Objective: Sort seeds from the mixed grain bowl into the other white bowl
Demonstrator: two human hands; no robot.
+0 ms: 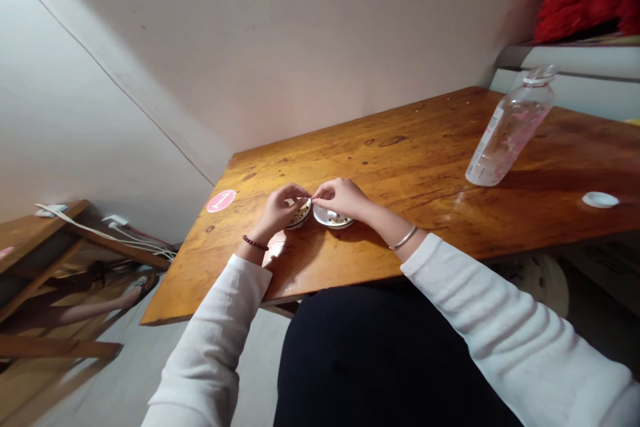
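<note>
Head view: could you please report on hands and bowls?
Left hand, right hand: both pinched, close together. Left bowl, right bowl: small bits inside. Bottle well aside.

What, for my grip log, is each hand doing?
Left hand: pinched closed by left bowl; whether holding anything is unclear.
Right hand: pinched closed by right bowl; whether holding anything is unclear.

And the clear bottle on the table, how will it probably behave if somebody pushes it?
The clear bottle would probably tip easily, as it is tall and narrow. It is likely light, since it looks empty or nearly so. It looks like thin plastic, so it may dent.
</note>
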